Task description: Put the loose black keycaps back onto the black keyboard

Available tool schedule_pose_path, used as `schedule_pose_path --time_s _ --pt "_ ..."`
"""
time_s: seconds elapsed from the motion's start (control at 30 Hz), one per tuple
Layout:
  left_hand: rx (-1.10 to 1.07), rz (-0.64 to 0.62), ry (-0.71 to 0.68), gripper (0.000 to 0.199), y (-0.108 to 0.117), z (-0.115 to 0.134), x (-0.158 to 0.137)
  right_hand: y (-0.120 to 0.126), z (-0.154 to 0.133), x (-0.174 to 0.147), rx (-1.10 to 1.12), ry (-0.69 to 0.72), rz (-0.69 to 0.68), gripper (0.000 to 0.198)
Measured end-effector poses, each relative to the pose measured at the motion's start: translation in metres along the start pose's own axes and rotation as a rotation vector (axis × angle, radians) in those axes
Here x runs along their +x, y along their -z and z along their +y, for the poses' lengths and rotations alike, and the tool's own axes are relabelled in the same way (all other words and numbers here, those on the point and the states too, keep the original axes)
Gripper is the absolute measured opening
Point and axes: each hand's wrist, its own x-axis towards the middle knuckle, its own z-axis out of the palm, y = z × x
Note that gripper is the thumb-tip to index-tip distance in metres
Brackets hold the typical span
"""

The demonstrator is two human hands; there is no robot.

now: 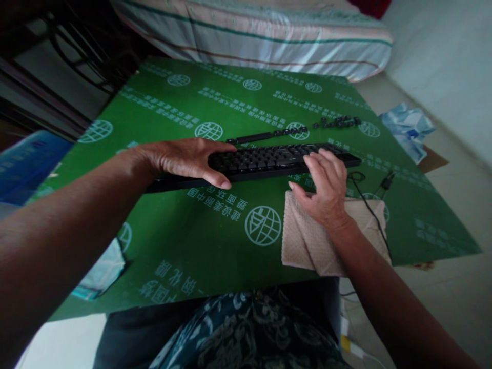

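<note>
A black computer keyboard (pixel 265 158) lies across the green tabletop. My left hand (pixel 188 159) spans its left end, thumb along the front edge and forefinger along the back, holding it; the other fingers are hidden. Over the right part of the keys is my right hand (pixel 326 184), its fingertips at the keys and its thumb stretched apart over the front. Behind the keyboard is a line of loose black keycaps (pixel 292 131) with a long bar-shaped one (pixel 253 137), ending in a small pile of keycaps (pixel 342 121) at the right.
Under my right wrist lies a folded beige cloth (pixel 303 246). A black cable (pixel 369 205) runs over the cloth's right side. A pale teal cloth-like item (pixel 102 271) rests at the table's front left. Past the green table (pixel 226 230) stands a covered bed (pixel 269 41).
</note>
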Motion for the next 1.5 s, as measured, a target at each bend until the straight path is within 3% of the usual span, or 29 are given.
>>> schedule_pose_path --time_s 0.23,0.53,0.73,1.5 --pt "0.166 0.110 -0.111 0.100 -0.018 -0.003 -0.001 -0.002 -0.001 -0.002 0.032 0.022 -0.056 0.042" --pt "0.237 0.179 -0.028 0.115 -0.034 0.003 -0.003 -0.004 -0.001 -0.004 0.047 0.034 -0.141 0.035" --pt "0.309 0.237 -0.044 0.115 -0.046 -0.001 -0.003 -0.007 -0.001 -0.007 0.045 0.068 -0.155 0.030" --pt "0.324 0.259 -0.018 0.112 -0.057 0.002 -0.007 -0.006 -0.006 -0.006 0.096 0.124 -0.246 0.027"
